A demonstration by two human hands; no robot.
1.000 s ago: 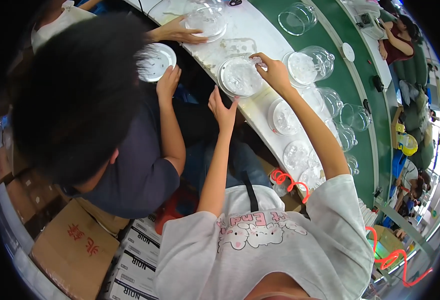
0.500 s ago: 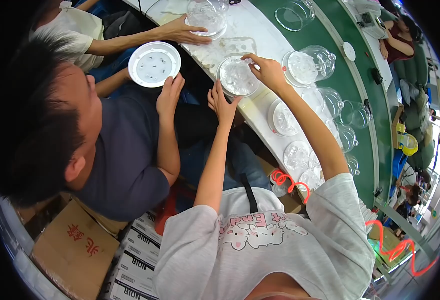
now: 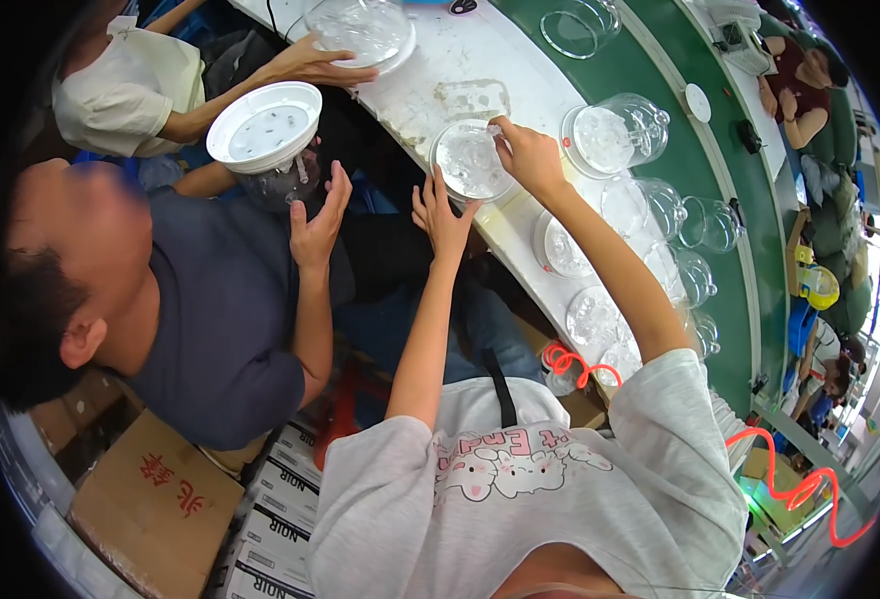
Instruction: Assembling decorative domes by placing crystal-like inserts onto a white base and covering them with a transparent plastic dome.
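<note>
1. At the near edge of the white desk, the right hand pinches the rim of a clear round lid; the left hand hovers open just below it, fingers spread and touching nothing I can make out.
2. Held only at one rim, the lid could tip off the edge.
3. A neighbour's hand works close by, so a bump seems possible.
4. Glare hides what lies under the lid.
</note>
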